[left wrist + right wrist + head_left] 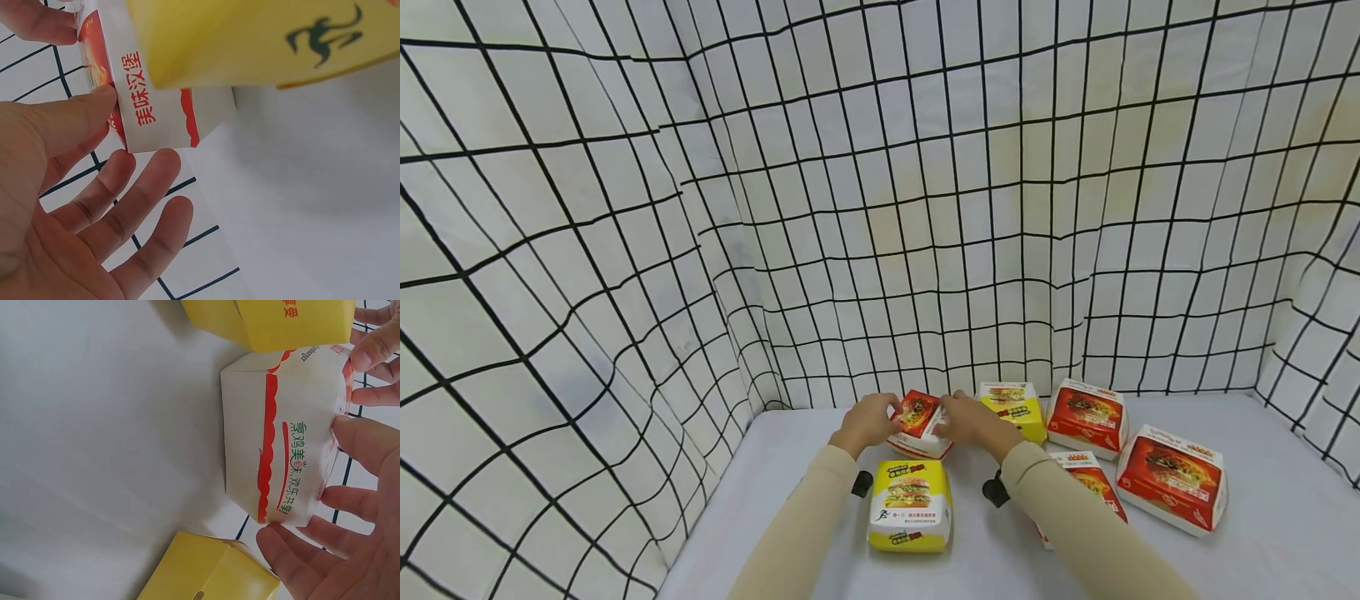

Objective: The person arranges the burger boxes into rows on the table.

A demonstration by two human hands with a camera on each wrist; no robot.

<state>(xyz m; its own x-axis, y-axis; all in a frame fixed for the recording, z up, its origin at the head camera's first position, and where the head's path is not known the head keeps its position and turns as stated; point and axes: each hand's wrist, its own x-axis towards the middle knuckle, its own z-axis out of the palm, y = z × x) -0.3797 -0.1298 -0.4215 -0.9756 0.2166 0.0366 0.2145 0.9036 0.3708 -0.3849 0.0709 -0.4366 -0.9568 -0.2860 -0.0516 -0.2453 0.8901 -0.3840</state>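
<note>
Largest first: a white backdrop (925, 192) ruled with black grid lines stands behind and to both sides of me, above a white worktop (752, 475). My beige left sleeve (805, 525) and right sleeve (1090, 533) reach forward across it. Of the boxes, the near yellow box (910, 508) lies between my forearms, burger print up. Right of my arms: the outer red box (1172, 479), the rear red box (1087, 417) just beside it, the rear yellow box (1011, 407) beyond my right wrist, and a sleeve-covered red box (1090, 477), partly hidden. The red-and-white box (919, 421) is between my hands, just behind the near yellow box; cannot tell whether its base touches the worktop. Left grip (867, 422) holds its left side, thumb on the top edge, other fingers spread along the side. Right grip (976, 422) holds its right side likewise, thumb and forefinger at the upper edge. Below each wrist, a dark wrist device (862, 483). Smallest: red characters (139, 87) on one white face, green lettering (295, 465) on another.
</note>
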